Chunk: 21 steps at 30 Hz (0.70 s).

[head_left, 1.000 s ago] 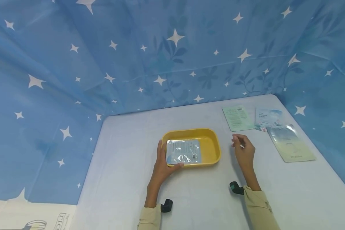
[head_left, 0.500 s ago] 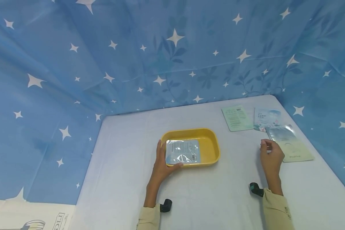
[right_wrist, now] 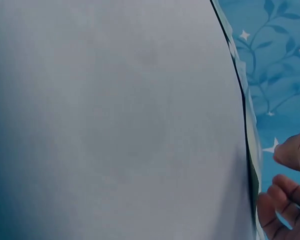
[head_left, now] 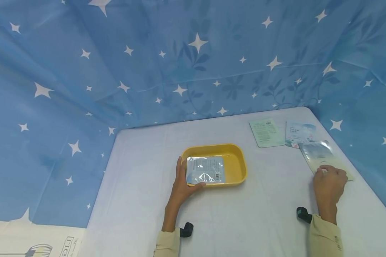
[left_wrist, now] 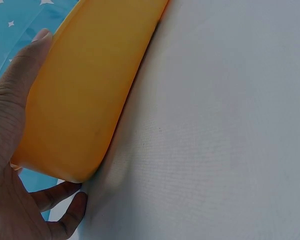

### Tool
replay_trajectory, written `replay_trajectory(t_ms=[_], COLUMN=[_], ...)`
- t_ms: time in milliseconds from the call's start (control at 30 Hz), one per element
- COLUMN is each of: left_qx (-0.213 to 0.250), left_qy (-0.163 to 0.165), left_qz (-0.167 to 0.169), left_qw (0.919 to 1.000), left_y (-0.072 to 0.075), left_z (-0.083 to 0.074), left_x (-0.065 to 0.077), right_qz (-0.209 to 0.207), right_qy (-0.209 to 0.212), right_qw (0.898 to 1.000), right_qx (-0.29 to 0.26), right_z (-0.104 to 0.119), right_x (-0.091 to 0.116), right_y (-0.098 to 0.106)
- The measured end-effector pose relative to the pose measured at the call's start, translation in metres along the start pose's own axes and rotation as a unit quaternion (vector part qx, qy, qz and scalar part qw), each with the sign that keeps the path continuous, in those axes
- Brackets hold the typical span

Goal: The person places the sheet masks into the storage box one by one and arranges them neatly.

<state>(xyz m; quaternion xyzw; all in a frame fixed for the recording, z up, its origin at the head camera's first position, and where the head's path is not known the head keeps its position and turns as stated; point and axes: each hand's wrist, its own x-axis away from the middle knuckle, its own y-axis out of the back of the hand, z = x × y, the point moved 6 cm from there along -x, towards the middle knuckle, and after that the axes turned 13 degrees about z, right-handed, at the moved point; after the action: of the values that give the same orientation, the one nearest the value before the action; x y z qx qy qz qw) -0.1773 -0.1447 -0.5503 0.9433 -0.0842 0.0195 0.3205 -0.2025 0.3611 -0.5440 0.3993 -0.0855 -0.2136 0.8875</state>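
While L hand (head_left: 181, 189) grips the yellow tray (head_left: 234, 167) mid-frame, prob. to steady it w/ the silvery packet (head_left: 206, 169) inside, I see on cam R hand (head_left: 329, 184) loosely bent, holding nothing, over the pale-yellow packet (head_left: 321, 157), frame right.

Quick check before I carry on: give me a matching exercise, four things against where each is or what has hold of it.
1. Yellow tray
2. Silvery foil packet
3. Pale green packet
4. Right hand

A. On the table, leftmost of the three packets outside the tray
B. At the near edge of the pale yellow packet
C. Gripped at its left end by the left hand
D. Inside the tray, toward its left end

Pairs: 1-C, 2-D, 3-A, 4-B
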Motion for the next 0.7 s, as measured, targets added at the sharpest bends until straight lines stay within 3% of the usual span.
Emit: replay_trajectory(t_ms=[300,700], left_qx=[0.002,0.002], left_qy=[-0.004,-0.003], left_qz=[-0.003,-0.004], left_qw=[1.0,1.0], left_y=[0.0,0.0], left_z=[-0.001,0.001], left_x=[0.001,0.0], right_qz=[0.056,0.06], right_qy=[-0.097,-0.122], right_qw=[0.994,0.991], right_qx=[-0.021,-0.019], right_z=[-0.022,-0.031], right_x=[-0.005,-0.015], right_y=[0.003,0.007])
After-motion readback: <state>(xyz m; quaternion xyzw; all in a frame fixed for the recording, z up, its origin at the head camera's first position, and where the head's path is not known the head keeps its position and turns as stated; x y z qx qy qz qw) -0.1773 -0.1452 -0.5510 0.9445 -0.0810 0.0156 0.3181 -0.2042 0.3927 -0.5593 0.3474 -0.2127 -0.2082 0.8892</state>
